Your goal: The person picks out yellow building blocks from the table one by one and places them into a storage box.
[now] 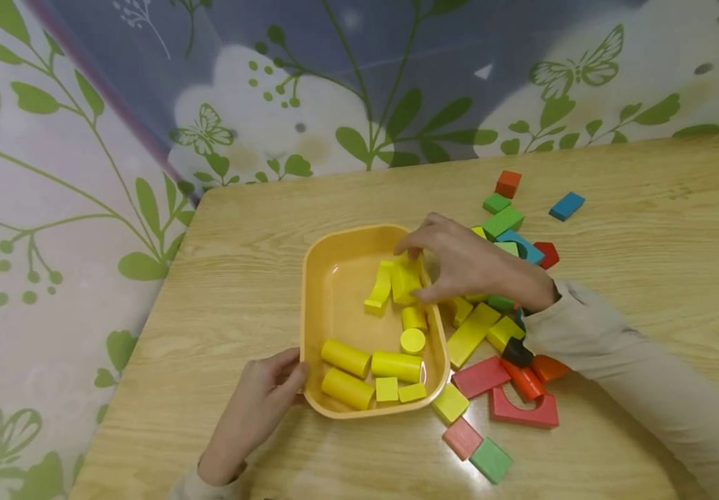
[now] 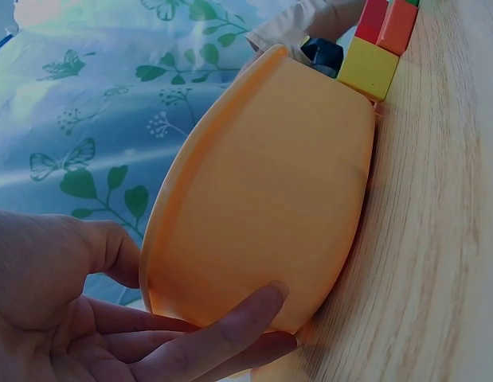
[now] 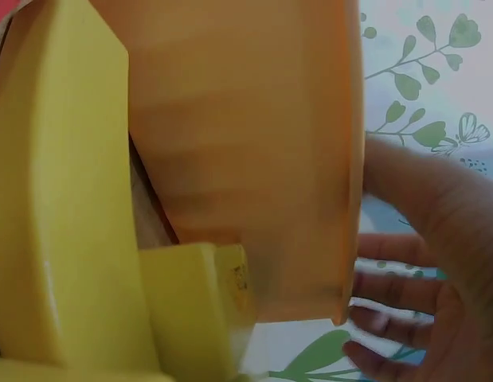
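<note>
A yellow-orange plastic tray (image 1: 366, 235) stands on the table with several yellow blocks in it, among them cylinders (image 1: 345, 357), a small cube (image 1: 387, 389) and a curved piece (image 1: 379, 288). My left hand (image 1: 258, 403) grips the tray's near left corner; in the left wrist view its fingers (image 2: 246, 318) lie along the outer wall and its thumb is at the rim. Reaching over the right rim, my right hand (image 1: 459, 260) has thumb and fingers about a yellow block (image 1: 406, 281) inside the tray. In the right wrist view the tray wall (image 3: 254, 159) hides those fingertips.
Loose blocks lie right of the tray: a long yellow block (image 1: 474, 335), a red arch (image 1: 525, 410), a green block (image 1: 491, 460) and a blue block (image 1: 566, 206). Several more are partly under my right forearm. A patterned wall (image 1: 334, 90) borders the table's far edge.
</note>
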Demonstrator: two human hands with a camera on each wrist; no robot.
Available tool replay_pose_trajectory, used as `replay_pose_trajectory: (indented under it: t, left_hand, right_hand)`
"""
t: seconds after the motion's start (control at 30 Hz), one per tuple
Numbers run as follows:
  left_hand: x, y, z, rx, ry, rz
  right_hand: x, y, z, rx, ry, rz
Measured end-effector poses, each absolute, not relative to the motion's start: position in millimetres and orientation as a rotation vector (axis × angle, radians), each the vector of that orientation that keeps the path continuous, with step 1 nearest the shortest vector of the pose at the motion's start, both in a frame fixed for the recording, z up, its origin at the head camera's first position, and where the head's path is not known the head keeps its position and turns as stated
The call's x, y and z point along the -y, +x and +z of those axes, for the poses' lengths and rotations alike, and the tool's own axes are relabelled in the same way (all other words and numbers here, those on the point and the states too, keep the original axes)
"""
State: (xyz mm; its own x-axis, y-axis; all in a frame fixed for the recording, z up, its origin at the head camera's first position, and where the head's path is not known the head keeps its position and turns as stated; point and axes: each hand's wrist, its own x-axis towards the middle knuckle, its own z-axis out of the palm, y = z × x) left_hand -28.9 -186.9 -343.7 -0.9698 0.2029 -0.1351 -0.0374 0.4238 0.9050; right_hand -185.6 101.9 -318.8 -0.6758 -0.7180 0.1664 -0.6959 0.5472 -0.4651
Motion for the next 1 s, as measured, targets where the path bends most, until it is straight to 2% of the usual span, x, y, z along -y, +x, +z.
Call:
replay_pose_trajectory:
  t: [0.3,0.67,1.0]
  left_hand:
    - [187.4,-29.2,-344.0,-2.455,0.155,1.567]
    - [186.7,-29.0,-343.1,-2.442,0.140,1.579]
    - [185.9,-29.0,-342.3,-2.448,0.132,1.570]
  right_hand:
    - [-105.9,-190.4,-317.4,-2.776,-1.328,-0.833]
    - [-161.5,-201.9,-299.8,-2.790,-1.100,-0.753]
    - [-185.1,-197.4,-317.4,-2.802,-1.025,-0.619]
